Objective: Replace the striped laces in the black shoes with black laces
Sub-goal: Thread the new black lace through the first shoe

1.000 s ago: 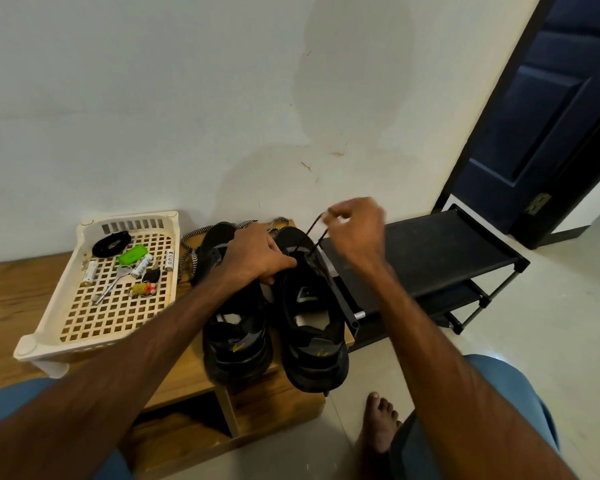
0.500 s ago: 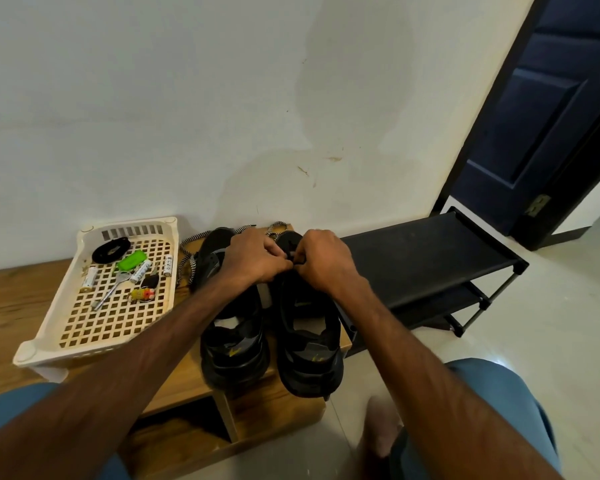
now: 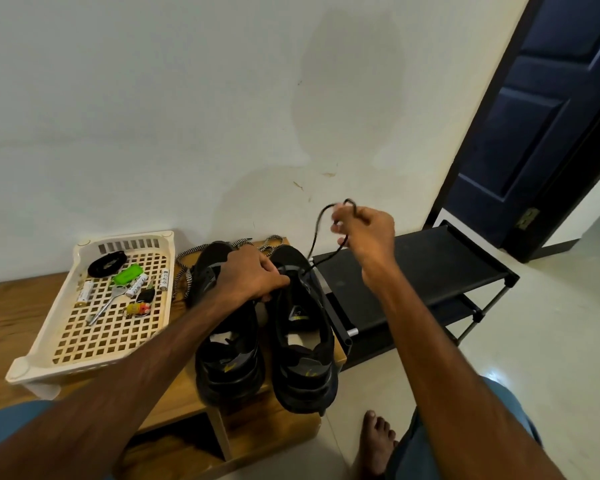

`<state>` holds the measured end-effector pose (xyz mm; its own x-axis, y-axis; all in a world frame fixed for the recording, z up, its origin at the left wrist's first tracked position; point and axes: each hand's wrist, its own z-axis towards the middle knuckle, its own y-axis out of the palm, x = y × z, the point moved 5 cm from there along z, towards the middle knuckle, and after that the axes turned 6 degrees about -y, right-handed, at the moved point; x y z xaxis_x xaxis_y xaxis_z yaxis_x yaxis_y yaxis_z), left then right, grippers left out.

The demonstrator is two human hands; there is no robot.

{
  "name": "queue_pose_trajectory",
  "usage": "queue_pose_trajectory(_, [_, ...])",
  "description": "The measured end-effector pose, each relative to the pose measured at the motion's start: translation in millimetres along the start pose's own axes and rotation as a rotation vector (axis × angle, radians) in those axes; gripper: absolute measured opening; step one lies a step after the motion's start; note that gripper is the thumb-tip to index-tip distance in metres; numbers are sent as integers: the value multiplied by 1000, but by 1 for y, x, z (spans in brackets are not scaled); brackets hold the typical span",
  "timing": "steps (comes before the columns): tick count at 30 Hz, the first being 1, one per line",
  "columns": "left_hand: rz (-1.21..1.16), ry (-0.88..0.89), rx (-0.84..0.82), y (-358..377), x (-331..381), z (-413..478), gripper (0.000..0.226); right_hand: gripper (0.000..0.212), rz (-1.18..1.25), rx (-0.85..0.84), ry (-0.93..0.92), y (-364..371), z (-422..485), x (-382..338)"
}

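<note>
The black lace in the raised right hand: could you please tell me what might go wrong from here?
1. The right hand holds the black lace up from the right-side shoe; pulling further might draw its far end out of the eyelets.
2. That shoe sits at the wooden bench's corner; if the left hand lets go, a tug could tip it off.
3. The striped laces lying just behind could snag it.

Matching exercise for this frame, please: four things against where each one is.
1 black lace
2 striped laces
3 left hand
4 green object

A in the tray
B gripping the shoes
C pinched in the right hand
D on the bench behind the shoes

Pairs: 1-C, 2-D, 3-B, 4-A
</note>
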<state>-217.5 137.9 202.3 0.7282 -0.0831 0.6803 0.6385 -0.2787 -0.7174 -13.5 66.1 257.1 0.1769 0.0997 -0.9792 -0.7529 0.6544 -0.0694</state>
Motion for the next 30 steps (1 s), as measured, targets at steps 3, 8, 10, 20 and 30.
queue_pose_trajectory(3, [56, 30, 79, 2, 4, -4, 11, 19, -800, -288, -49, 5, -7, 12])
queue_pose_trajectory(8, [65, 57, 67, -1, 6, -1, 9, 55, -984, -432, -287, 41, -32, 6])
queue_pose_trajectory(10, [61, 48, 35, -4, 4, 2, 11, 38, -1060, -588, -313, 61, -42, 12])
queue_pose_trajectory(20, [53, 57, 29, -6, 0, 2, 9, 18, -717, -400, -185, 51, -18, 13])
queue_pose_trajectory(30, [22, 22, 4, -3, 3, 0, 6, 14, 740, 83, -48, 2, -8, -23])
